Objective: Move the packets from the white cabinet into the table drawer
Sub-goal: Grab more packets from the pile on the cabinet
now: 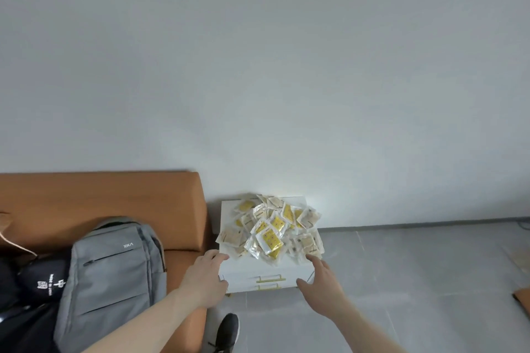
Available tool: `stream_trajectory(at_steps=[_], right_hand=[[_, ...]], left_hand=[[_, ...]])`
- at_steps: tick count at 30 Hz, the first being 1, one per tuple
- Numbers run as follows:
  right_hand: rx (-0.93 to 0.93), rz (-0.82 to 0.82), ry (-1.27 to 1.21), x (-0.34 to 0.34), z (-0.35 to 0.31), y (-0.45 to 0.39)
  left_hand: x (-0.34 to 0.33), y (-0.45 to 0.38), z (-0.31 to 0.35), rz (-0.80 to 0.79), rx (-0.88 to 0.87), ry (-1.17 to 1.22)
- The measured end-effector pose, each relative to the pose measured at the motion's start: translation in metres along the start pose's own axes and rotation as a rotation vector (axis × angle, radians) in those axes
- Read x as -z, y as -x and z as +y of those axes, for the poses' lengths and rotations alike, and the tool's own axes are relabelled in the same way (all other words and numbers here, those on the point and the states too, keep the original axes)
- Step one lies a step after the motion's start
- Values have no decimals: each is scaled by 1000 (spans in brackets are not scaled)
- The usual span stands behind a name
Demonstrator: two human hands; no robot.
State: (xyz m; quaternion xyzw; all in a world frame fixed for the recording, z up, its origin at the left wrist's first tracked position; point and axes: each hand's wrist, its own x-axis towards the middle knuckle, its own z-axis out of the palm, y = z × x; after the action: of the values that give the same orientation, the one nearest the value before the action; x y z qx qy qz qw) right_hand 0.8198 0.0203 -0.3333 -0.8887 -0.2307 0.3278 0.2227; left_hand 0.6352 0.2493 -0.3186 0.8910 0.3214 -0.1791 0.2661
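Head view, looking down at a small white cabinet [266, 266] against the wall, right beside an orange sofa [100, 198]. Pile of packets [271, 228] heaped on the cabinet top, clear wrap with yellow or beige contents; print too small to read, count unclear since they overlap. Some packets hang over the front and side edges of the top.

Left hand [205, 275] is at the cabinet's front left corner, fingers reaching to the top edge just under the nearest packets, thumb down at the cabinet's left front edge. Grip: fingers fairly straight, nothing clasped; whether they touch the cabinet or a packet is hard to tell. Right hand [319, 281] is at the front right corner, fingers spread and extended toward the pile, thumb low near the drawer front. Grip released, nothing held; contact with the packets not clear.

Cabinet front shows two yellowish handles [269, 278], lower one partly cut by the angle. Drawers look closed. Table drawer not identifiable here.

Grey backpack [111, 275] lies on the sofa, a dark bag [43, 281] to its left cut off by the frame edge. A black shoe [226, 332] on the grey tiled floor [415, 266], partly out of frame. Brown object at the right edge, cropped, unidentifiable.
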Motion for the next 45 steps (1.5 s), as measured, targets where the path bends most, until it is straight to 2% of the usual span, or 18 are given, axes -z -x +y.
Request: stream_trajectory(at_steps=[4,10,15,21,31,38,42,45], right_hand=[[-33,-40,3,-9,-11,-60],[-114,-17,-53,-39,-17,-170],[-142,-22,-40,-85,3,-258],[-147,-15,3,-146,36,-337],[-119,59,76,-200,74,-380],[-121,91,106,-200,68,-386],[-116,115,81,-198,68,-392],[-110,132,69,-200,71,-396]], left_hand=[[8,-62,-5,-35,-7,32],[-1,-191,-18,-93,-42,25],[-45,-295,-30,-93,-65,60],[-118,-376,-39,-48,16,190],[-180,-407,-56,176,8,341],[-177,-398,-55,166,-117,345],[-177,-400,-51,223,-12,341],[-178,-406,-52,195,25,312]])
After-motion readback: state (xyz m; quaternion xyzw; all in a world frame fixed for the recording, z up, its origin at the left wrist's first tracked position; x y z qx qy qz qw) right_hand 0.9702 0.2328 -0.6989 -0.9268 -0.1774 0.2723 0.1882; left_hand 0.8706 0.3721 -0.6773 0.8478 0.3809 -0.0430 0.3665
